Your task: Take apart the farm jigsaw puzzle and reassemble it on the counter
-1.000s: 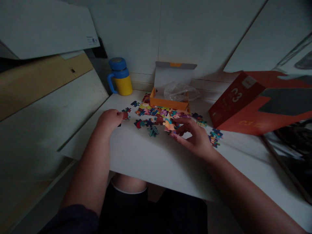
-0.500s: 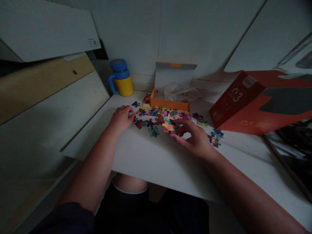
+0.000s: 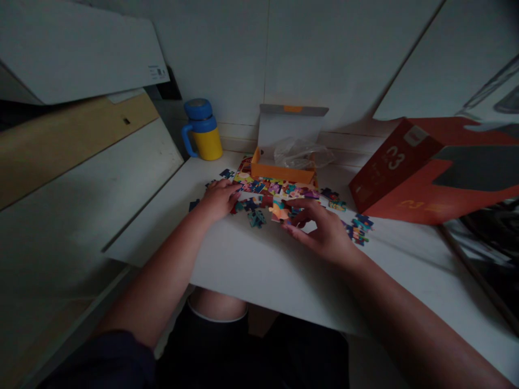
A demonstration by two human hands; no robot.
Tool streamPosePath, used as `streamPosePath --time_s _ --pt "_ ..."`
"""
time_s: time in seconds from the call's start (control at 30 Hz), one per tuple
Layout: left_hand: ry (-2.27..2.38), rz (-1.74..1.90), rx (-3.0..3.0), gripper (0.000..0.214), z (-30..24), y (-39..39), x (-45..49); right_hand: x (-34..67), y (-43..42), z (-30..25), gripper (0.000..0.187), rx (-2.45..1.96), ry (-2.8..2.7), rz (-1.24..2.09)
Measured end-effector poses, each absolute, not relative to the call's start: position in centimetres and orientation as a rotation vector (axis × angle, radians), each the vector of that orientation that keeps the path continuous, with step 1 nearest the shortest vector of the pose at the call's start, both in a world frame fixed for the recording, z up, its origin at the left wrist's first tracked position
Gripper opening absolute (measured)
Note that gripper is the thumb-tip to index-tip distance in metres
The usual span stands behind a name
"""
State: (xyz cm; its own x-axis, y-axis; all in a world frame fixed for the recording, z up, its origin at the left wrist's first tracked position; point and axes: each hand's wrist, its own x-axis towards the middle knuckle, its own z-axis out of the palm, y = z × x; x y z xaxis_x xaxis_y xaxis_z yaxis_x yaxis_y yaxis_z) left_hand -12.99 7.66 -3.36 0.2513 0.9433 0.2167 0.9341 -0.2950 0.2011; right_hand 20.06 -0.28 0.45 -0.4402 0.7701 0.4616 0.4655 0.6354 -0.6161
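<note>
My right hand [image 3: 320,229] pinches an orange and teal jigsaw puzzle piece [image 3: 279,209] between thumb and fingers, just above the white tabletop. Over the left end of the joined puzzle strip [image 3: 273,187] lies my left hand [image 3: 222,200], fingers stretched out and thumb apart, with nothing visible in it. It covers some of the pieces there. A loose teal puzzle piece [image 3: 256,218] rests between the two hands. Further loose pieces show left of my left hand, among them a dark blue piece [image 3: 194,205]. Right of my right hand lies a small cluster of pieces [image 3: 359,229].
Behind the puzzle stands an open orange box [image 3: 279,172] with a clear plastic bag [image 3: 302,154] in it. A blue and yellow mug [image 3: 206,138] is at the back left. A large red-orange box [image 3: 425,178] stands right. White boards [image 3: 121,162] lean on the left.
My left hand has moved right over the puzzle's left end, its fingers now extended, uncovering loose pieces to its left. My right hand stays nearly in place with the same piece.
</note>
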Motion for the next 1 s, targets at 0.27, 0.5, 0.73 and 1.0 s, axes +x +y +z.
streamPosePath --time_s 0.27,0.5,0.73,1.0 --pt "1.994 0.483 2.409 0.047 -2.9 7.6 -11.7 19.9 -0.2 0.1 0.045 -0.936 -2.157 0.445" --pt "1.301 1.001 2.030 0.041 -0.5 5.4 -9.7 19.6 -0.1 -0.4 0.044 -0.867 -2.236 0.425" --pt "0.839 0.684 1.626 0.035 -0.9 2.3 -6.6 19.6 -0.1 -0.7 0.049 -0.835 -2.308 0.389" --pt "0.977 0.490 1.931 0.028 1.9 3.2 -11.6 20.6 1.4 0.9 0.036 -0.821 -2.201 0.033"
